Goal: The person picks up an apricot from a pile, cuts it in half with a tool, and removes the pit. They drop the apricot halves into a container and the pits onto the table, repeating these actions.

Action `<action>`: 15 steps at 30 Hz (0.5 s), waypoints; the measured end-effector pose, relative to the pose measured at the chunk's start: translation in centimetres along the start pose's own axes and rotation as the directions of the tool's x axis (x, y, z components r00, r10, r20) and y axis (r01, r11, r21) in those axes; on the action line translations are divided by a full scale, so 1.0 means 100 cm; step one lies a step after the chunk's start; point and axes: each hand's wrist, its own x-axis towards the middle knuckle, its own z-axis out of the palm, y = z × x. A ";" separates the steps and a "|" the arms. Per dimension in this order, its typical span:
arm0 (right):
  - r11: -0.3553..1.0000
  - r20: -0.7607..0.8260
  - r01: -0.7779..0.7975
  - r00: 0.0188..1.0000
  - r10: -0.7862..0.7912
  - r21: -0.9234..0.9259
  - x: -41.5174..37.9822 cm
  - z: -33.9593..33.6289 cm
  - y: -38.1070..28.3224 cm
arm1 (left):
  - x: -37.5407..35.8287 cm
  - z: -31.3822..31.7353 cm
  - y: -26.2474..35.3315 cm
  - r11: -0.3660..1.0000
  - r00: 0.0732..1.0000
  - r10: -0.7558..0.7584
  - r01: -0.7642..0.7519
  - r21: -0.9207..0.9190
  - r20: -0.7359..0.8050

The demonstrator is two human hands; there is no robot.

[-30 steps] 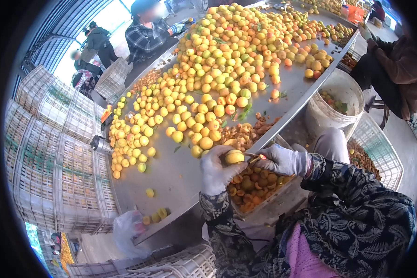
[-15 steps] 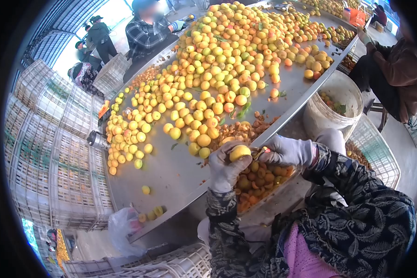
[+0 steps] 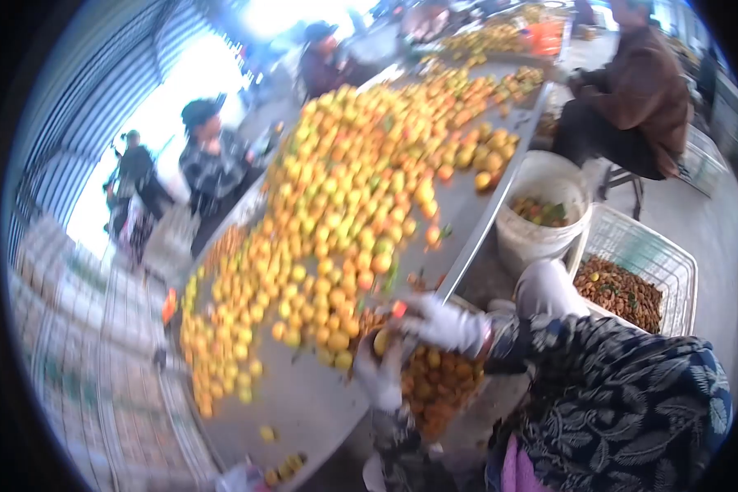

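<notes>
My gloved left hand (image 3: 377,375) is closed around an apricot (image 3: 381,342) at the table's near edge. Close against it, my gloved right hand (image 3: 447,322) is closed on a small tool with a red end (image 3: 398,309); blur hides what kind of tool it is. Just below both hands is a container of halved apricots (image 3: 443,379), its rim mostly hidden. A large heap of whole apricots (image 3: 344,189) covers much of the metal table (image 3: 303,402) beyond my hands.
A white bucket (image 3: 541,238) with fruit and leaves stands right of the table. Beside my knee is a crate (image 3: 685,275) holding brown pits. Stacked crates (image 3: 82,344) line the left. Co-workers sit around the table, one in a brown jacket (image 3: 644,90) at right.
The head view has swung and blurred, so the table and heap appear shifted left. My hands have come closer together, the right now over the left at the apricot.
</notes>
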 end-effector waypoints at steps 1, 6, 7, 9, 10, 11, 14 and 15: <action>0.999 -0.035 -0.021 0.999 0.020 -0.035 0.001 0.004 -0.006 | -0.004 0.003 0.001 0.997 0.999 0.030 -0.031 -0.066 -0.026; 0.973 -0.125 -0.103 0.983 0.131 0.206 0.014 0.017 -0.009 | -0.013 0.017 0.015 0.976 0.977 0.213 -0.214 -0.030 -0.020; 0.965 -0.062 -0.173 0.980 0.188 0.197 0.015 0.015 -0.012 | -0.015 0.022 0.016 0.962 0.958 0.274 -0.273 0.019 -0.081; 0.956 -0.009 -0.276 0.961 0.278 0.103 0.016 0.017 -0.012 | -0.016 0.024 0.016 0.933 0.929 0.346 -0.327 0.149 -0.132; 0.956 -0.009 -0.275 0.961 0.277 0.104 0.014 0.020 -0.020 | -0.018 0.026 0.022 0.933 0.929 0.347 -0.327 0.150 -0.132; 0.978 -0.077 -0.188 0.980 0.182 -0.086 0.009 0.023 -0.033 | -0.022 0.031 0.033 0.926 0.923 0.341 -0.299 0.229 -0.178; 0.928 -0.218 0.026 0.969 -0.114 -0.373 0.007 0.035 -0.037 | -0.018 0.039 0.030 0.912 0.891 0.368 -0.290 0.291 -0.266; 0.918 -0.230 0.065 0.959 -0.165 -0.391 0.005 0.039 -0.036 | -0.016 0.035 0.020 0.926 0.890 0.349 -0.278 0.256 -0.294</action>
